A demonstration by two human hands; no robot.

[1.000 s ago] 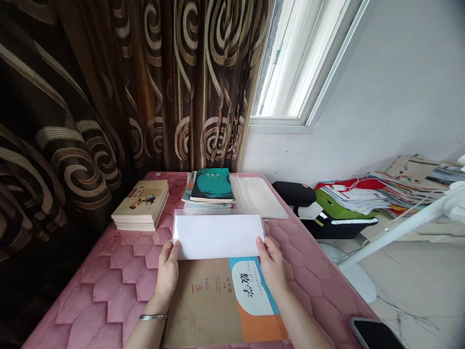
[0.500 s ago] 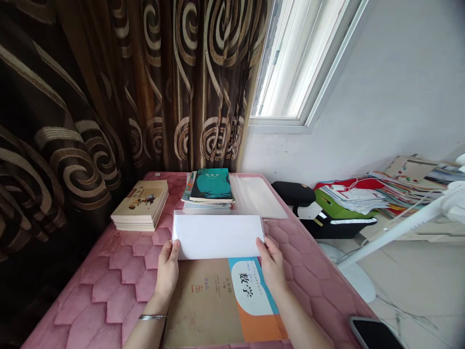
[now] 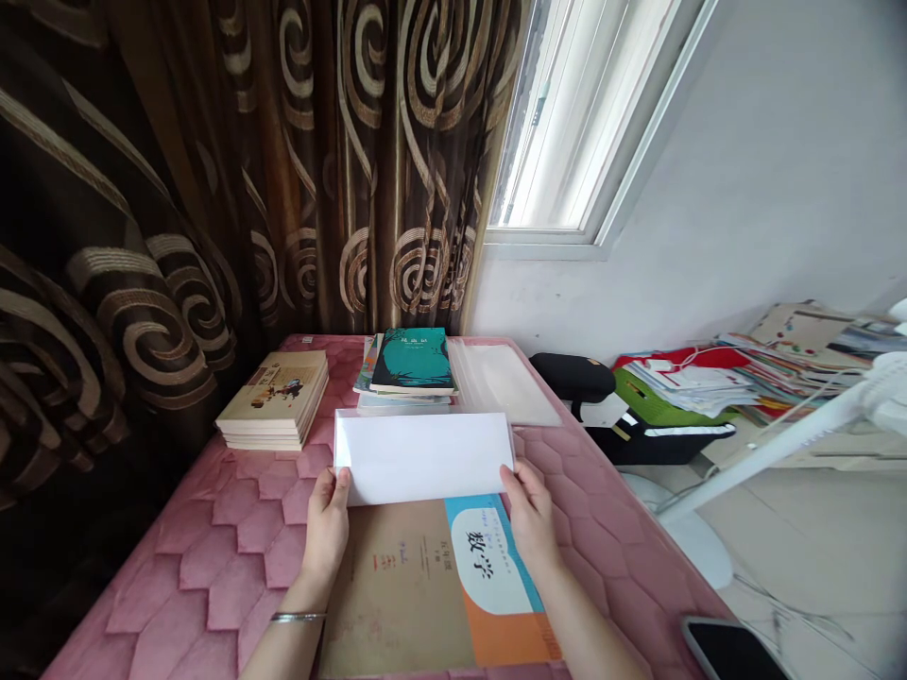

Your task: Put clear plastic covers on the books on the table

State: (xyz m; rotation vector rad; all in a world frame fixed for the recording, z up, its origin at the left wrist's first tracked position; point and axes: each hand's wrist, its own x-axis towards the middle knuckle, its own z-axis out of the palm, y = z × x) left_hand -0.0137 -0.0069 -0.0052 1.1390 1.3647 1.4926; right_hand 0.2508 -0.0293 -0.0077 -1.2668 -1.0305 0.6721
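White panel [image 3: 425,460] with a clear plastic edge is held between both hands, over the far edge of a book; whether it touches that book cannot be told. Half a second ago it lay a little more to the right and straighter; now its upper corners sit slightly further left and its near edge slopes up toward the right, so a bit more of the blue on the book shows.

Largest is the brown curtain [image 3: 397,142] with its swirls, unchanged, then the pink quilted surface [image 3: 227,567] below it. The window [image 3: 567,113] and the white stand [image 3: 772,453] on the right keep their places. The brown, blue and orange book [image 3: 403,586] lies flat between the forearms, where it was. Beyond the panel, the clear plastic sheets [image 3: 510,382], the beige book stack [image 3: 273,397] and the teal-topped pile [image 3: 415,364] have stayed put. So has the dark-screened phone [image 3: 733,650] at the near right.

The left hand [image 3: 327,515] pinches the panel's left end, thumb on top; the right hand [image 3: 531,510] grasps its right end likewise. Both have hardly moved. Smallest is the bracelet [image 3: 299,617] on the left wrist.
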